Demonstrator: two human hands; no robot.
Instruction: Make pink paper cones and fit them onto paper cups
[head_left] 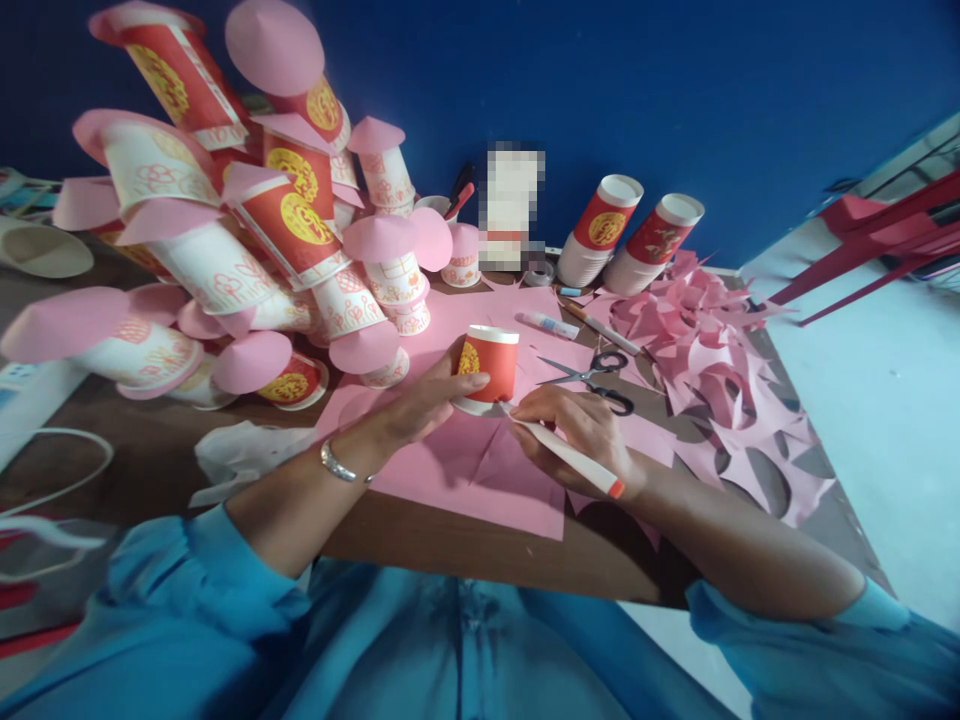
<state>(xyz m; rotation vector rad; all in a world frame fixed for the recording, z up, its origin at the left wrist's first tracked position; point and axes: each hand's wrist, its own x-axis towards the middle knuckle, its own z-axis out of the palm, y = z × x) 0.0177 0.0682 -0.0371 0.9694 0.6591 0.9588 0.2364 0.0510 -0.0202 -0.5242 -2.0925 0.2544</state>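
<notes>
A red paper cup [496, 362] with a yellow emblem and white rims is held by my left hand [439, 390], its thumb across the cup's front. My right hand [574, 425] is closed around a white pen-like tool [577, 460] with an orange-red end. The tool's tip meets the lower edge of the cup. Both hands are over pink paper sheets [525, 505] on the brown table [420, 540]. Scissors [592, 377] with black handles lie just beyond my right hand, blades pointing left.
Decorated cups with pink cone tops [386, 240] are piled at the left. Two cup stacks [606, 222] stand at the back. Pink scraps [720, 350] cover the right side. A glue stick [547, 324] and plastic bag [251, 455] lie nearby.
</notes>
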